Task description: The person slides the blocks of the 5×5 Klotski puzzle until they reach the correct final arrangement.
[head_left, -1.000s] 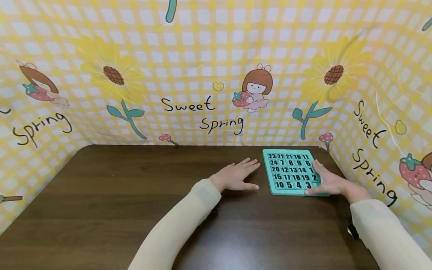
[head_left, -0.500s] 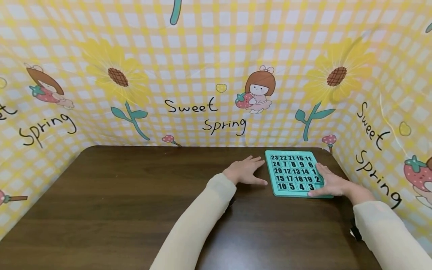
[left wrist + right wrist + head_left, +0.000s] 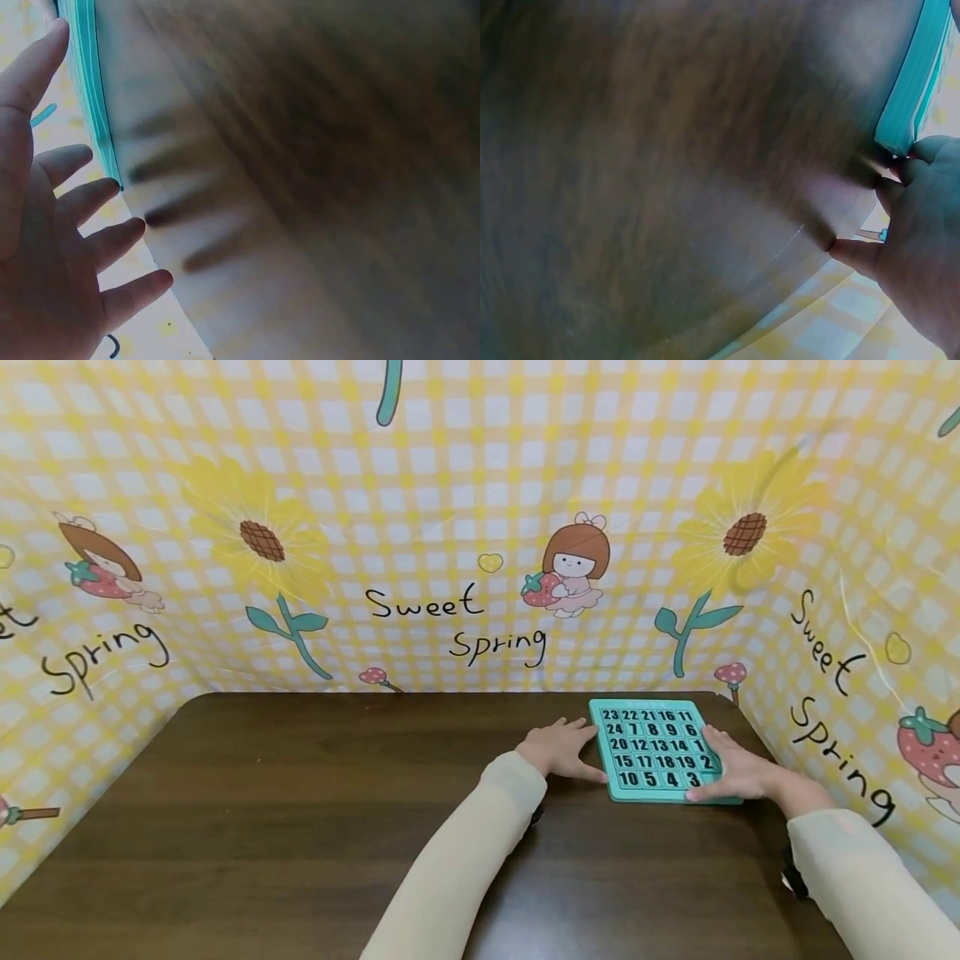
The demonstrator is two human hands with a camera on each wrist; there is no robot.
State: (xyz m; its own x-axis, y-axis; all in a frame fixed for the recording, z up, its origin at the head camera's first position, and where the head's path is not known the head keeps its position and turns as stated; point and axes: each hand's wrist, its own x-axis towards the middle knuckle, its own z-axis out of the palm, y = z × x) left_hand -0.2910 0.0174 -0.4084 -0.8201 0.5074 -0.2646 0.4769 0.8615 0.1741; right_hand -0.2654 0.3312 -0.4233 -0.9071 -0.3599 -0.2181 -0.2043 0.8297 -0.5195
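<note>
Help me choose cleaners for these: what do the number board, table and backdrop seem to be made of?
Number board: probably smooth plastic, judging by its even turquoise colour and crisp edges.
Table: wood or wood-look laminate, satin, from the dark streaky grain and soft sheen.
Backdrop: likely thin cloth, perhaps plastic sheeting; it creases softly under its print.

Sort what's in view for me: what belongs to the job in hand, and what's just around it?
In the job:
- number puzzle
- left hand, beside the puzzle's left edge
- right hand, at its right side

Just around it:
- table, under the puzzle
- yellow checked cloth, behind and at the sides
</note>
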